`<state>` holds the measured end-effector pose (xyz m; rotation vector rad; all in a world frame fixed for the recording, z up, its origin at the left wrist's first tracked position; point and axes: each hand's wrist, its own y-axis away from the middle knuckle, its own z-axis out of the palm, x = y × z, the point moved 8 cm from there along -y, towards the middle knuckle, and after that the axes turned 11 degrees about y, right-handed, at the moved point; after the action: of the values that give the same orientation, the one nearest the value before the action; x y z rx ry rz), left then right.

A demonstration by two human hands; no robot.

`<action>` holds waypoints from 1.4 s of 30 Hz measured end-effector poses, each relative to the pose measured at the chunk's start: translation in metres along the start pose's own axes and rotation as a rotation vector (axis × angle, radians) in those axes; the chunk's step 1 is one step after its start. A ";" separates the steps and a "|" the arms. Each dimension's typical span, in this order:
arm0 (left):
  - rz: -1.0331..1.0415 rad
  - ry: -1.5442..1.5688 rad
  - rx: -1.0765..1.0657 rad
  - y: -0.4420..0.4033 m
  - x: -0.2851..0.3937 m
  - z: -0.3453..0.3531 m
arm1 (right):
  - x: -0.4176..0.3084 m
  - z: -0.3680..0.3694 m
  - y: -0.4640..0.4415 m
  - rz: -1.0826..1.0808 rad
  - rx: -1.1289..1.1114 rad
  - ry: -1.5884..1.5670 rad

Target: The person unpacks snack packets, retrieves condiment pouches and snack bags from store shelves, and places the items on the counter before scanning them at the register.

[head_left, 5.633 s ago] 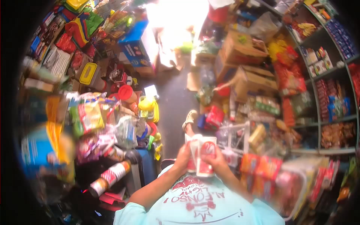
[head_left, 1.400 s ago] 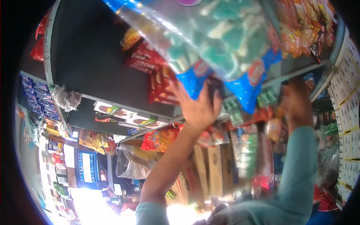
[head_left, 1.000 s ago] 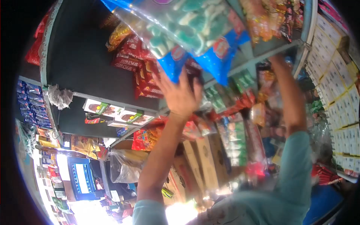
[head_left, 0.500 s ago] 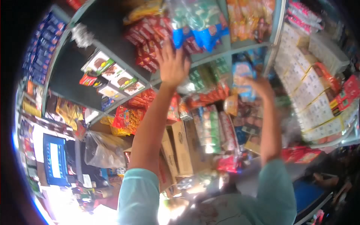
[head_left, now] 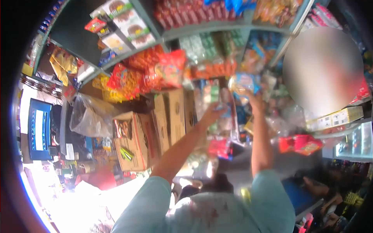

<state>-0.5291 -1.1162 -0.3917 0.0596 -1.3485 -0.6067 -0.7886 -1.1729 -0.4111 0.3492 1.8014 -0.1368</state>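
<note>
My right hand (head_left: 250, 95) is closed on a blue packet (head_left: 248, 80) with printed patches; motion blur hides its contents. To its left, my left hand (head_left: 214, 112) reaches in front of hanging strips of packets (head_left: 211, 93). Its fingers are smeared, and a pale bluish patch shows at the fingertips, so I cannot tell whether it holds anything. Above both hands runs a row of orange-red packets (head_left: 213, 69), beneath green packets (head_left: 210, 44) on the shelf.
Cardboard boxes (head_left: 134, 141) stand at the lower left, near a clear plastic bag (head_left: 91, 116). Red snack bags (head_left: 169, 70) hang under the shelf edge (head_left: 202, 33). Pink-red packets (head_left: 220, 148) lie below my hands. A person with a blurred-out head (head_left: 322, 70) is at right.
My left hand has come down and right from the red packets on the upper shelf. My right hand has moved lower and leftward with the blue packet. The view has tilted downward.
</note>
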 end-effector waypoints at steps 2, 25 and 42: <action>-0.104 0.139 0.075 0.024 -0.008 0.001 | -0.060 0.022 0.070 0.179 -0.214 0.095; 0.039 0.551 0.670 0.541 -0.184 -0.159 | 0.062 0.172 0.076 -0.372 -0.565 1.079; 0.726 1.239 0.697 0.837 -0.159 -0.268 | -0.249 0.463 0.766 0.219 -1.657 -0.280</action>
<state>0.0175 -0.4185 -0.2815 0.4158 -0.2320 0.5201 -0.0695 -0.6152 -0.2221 -0.6365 1.0819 1.3178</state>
